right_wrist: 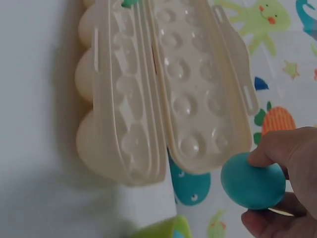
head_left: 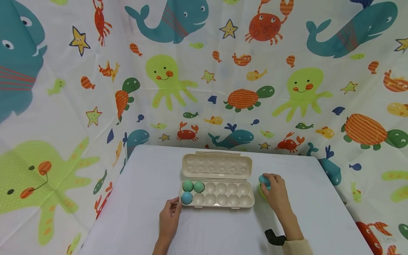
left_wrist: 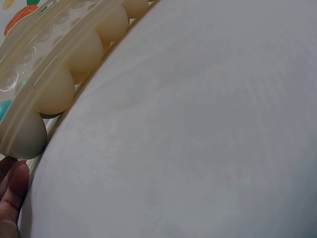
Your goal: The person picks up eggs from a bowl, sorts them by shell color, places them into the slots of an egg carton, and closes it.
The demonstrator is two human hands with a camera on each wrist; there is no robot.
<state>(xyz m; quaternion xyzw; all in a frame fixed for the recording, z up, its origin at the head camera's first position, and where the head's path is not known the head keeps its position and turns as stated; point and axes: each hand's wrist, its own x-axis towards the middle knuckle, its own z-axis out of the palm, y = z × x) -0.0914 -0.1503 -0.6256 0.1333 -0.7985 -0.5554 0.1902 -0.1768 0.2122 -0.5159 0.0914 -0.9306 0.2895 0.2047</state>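
Note:
A cream egg carton (head_left: 220, 206) lies on the table with its lid (head_left: 217, 166) laid back. At its left end are two green eggs (head_left: 188, 185) in the back row and a blue egg (head_left: 186, 198) in the front row; the other cups are bare. My left hand (head_left: 169, 219) holds the carton's left front corner, its fingertips (left_wrist: 19, 179) tucked against the end cup. To the right of the carton, my right hand (head_left: 279, 195) pinches another blue egg (right_wrist: 253, 181) between thumb and fingers. It is above a lime green container (right_wrist: 166, 229), mostly hidden by the hand in the head view.
The carton and container stand on a white-covered table (head_left: 134, 198). Behind and on both sides hangs a white cloth (head_left: 197, 95) printed with sea animals. A black object (head_left: 275, 237) shows beside my right wrist. Something blue is inside the lime container.

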